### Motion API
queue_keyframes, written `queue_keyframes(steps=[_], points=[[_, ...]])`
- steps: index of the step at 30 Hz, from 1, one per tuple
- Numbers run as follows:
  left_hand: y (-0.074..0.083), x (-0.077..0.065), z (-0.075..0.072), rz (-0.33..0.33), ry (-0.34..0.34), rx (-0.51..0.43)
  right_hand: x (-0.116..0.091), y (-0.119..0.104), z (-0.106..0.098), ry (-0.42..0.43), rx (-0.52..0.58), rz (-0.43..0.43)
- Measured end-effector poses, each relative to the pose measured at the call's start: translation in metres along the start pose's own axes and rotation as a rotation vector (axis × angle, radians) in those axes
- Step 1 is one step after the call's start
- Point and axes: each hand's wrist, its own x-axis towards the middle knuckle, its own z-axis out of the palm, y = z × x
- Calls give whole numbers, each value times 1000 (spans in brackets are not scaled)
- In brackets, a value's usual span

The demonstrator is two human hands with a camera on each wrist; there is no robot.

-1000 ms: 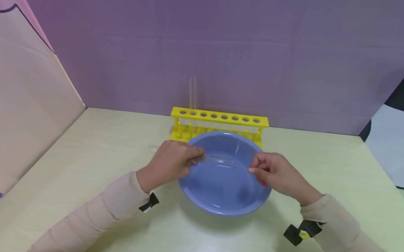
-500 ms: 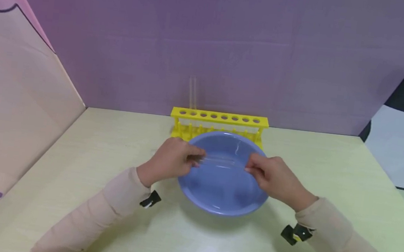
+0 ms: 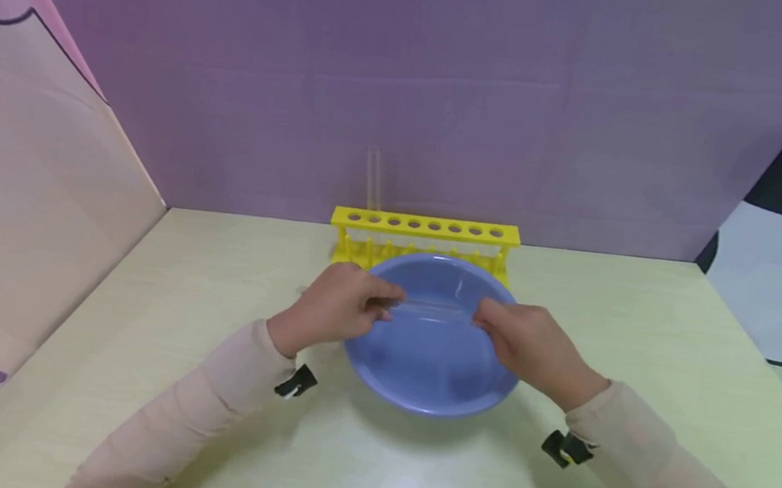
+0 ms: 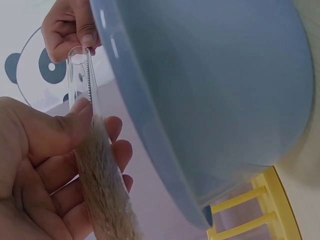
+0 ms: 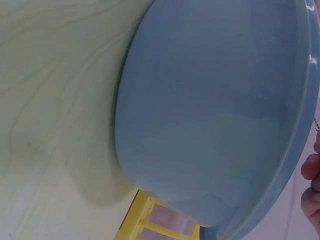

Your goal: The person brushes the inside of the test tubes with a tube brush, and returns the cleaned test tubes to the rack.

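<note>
My left hand [image 3: 336, 306] holds a clear glass test tube [image 4: 72, 92] between thumb and fingers, lengthwise over the blue basin [image 3: 430, 373]. Inside the tube sits a test tube brush [image 4: 105, 187], its tan bristles deep in the lower part. Its twisted wire stem [image 4: 89, 77] runs out of the tube's mouth. At that mouth my right hand [image 3: 531, 345] pinches the wire end, thumb and fingers right at the rim. In the right wrist view the tube is out of sight; a bit of wire and some fingertips show at the right edge.
Behind the basin stands a yellow test tube rack [image 3: 429, 227], partly hidden by it. Another clear test tube [image 3: 373, 182] stands upright in the rack's left part. A purple backdrop [image 3: 450, 106] rises at the back edge of the pale wooden table [image 3: 213, 280].
The right hand has moved slightly left, closing in on the tube's mouth. The left hand has shifted a little up and right with the tube. Basin and rack stay about where they were.
</note>
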Motion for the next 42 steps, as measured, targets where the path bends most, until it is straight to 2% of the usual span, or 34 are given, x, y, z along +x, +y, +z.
queue_keyframes(steps=[4, 8, 14, 21, 27, 31, 42], points=[[2, 1, -2, -13, -39, -42, 0, 0, 0, 13, -47, -34], [2, 1, -3, -37, -97, -132, -1, 1, -1, 4, -88, -54], [-2, 2, -3, -110, -146, -304, 0, 2, -5, 9, -120, -53], [-2, 7, -3, -205, -163, -410, 2, 3, -6, 72, -139, -58], [1, 9, -2, -263, -180, -416, 2, 4, -9, -10, -197, -18], [0, 11, -2, -274, -184, -396, 2, 3, -9, -54, -226, 10], [-1, 12, -1, -235, -204, -302, -5, 11, -2, -23, -238, -66]])
